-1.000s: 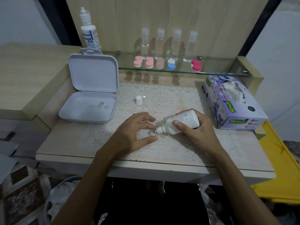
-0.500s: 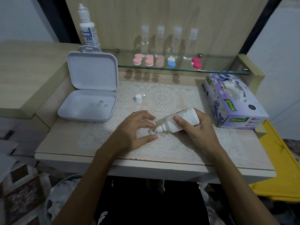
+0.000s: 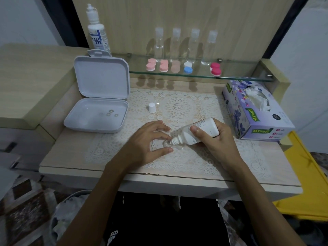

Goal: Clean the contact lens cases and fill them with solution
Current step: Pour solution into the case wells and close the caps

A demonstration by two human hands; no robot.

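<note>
My right hand [image 3: 218, 141] grips a small white solution bottle [image 3: 197, 133], tipped with its nozzle down and to the left over a clear contact lens case [image 3: 166, 143] on the lace mat. My left hand [image 3: 147, 144] holds that clear case between thumb and fingers. The bottle's white cap [image 3: 152, 107] stands on the mat behind my left hand. Several capped lens cases, pink [image 3: 150, 64], white-and-blue [image 3: 188, 67] and magenta [image 3: 215, 69], sit on the glass shelf [image 3: 239, 78].
An open white box [image 3: 99, 110] with lenses in its base lies at the left. A tall solution bottle [image 3: 96, 34] stands behind it. Several clear bottles [image 3: 193, 45] line the shelf. A tissue box [image 3: 253, 110] sits at the right. A yellow object [image 3: 305, 183] lies beside the table.
The view has shifted slightly. Both hands stay in place, the bottle still tipped over the clear case.
</note>
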